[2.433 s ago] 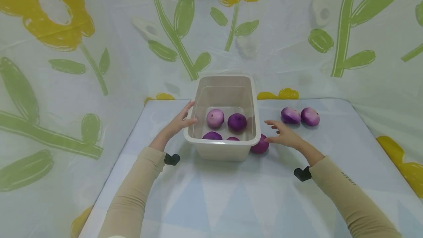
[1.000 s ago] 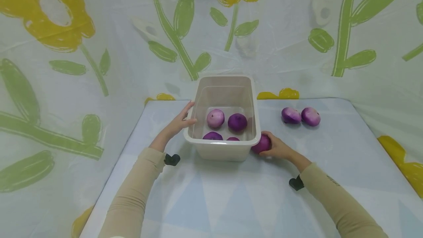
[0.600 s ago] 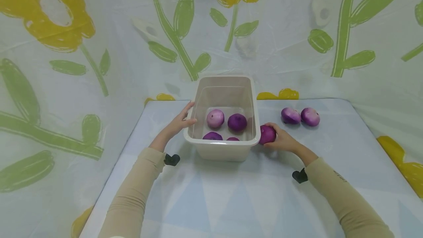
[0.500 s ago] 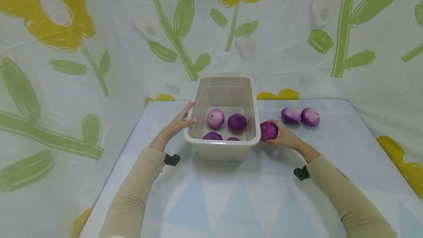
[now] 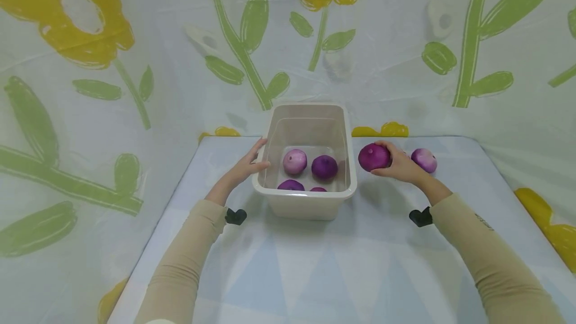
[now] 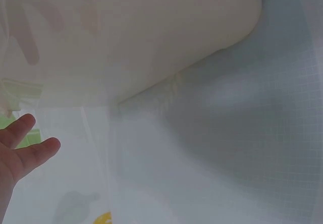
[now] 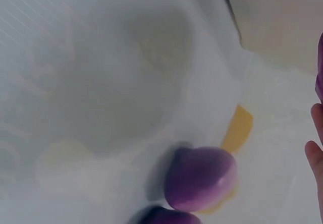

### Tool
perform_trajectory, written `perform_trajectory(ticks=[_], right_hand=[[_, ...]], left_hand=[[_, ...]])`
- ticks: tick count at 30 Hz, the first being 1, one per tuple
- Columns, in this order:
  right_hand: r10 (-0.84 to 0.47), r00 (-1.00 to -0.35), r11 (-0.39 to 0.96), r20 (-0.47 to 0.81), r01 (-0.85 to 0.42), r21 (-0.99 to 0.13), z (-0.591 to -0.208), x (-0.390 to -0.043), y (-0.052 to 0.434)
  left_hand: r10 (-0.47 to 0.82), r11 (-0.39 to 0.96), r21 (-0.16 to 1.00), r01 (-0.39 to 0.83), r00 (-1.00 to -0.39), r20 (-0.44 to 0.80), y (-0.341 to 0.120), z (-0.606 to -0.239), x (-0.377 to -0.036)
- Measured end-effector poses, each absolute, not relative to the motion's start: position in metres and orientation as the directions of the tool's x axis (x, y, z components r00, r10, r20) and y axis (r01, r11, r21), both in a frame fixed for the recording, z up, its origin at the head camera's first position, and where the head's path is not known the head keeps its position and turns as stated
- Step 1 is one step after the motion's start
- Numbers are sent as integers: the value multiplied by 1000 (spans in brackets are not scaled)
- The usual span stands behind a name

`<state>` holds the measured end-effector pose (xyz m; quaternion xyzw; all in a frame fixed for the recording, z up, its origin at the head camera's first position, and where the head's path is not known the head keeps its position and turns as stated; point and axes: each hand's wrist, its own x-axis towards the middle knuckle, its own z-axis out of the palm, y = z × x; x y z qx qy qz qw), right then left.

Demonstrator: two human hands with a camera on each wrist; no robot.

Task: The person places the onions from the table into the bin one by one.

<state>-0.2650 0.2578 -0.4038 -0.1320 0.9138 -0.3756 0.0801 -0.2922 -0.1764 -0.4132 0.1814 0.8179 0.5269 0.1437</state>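
A deep beige plastic bin (image 5: 303, 205) stands on the table with several purple onions inside, among them a pale one (image 5: 295, 162) and a dark one (image 5: 324, 167). My left hand (image 5: 246, 165) touches the bin's left rim with fingers fairly straight; its fingers (image 6: 38, 155) also show in the left wrist view. To the right of the bin, my right hand (image 5: 399, 165) grips a dark purple onion (image 5: 374, 157) from its right side, raised above the table. Only a sliver of that onion (image 7: 320, 70) shows in the right wrist view.
Two more onions lie at the table's back right: one (image 5: 424, 160) shows beside my right hand, the other is mostly hidden behind it. Both appear in the right wrist view, the nearer-centre onion (image 7: 201, 178) whole. A flower-print curtain (image 5: 387, 64) hangs behind the table (image 5: 333, 269).
My right hand has closed round the onion beside the bin, then lifted it up and to the right. My left hand and the bin stay in place.
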Motion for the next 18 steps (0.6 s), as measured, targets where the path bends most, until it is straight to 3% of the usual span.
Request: perform_trajectory(ticks=[6,18], right_hand=[[-299,-953,688,-54,-175,-705,-381,-272,257],[-333,-942,654,50,-269,-707,-338,-283,248]], left_hand=[[450,381,912,148,-892,-44,-176,-413,-292],[447,394,907,147,-893,-50,-177,-413,-292]])
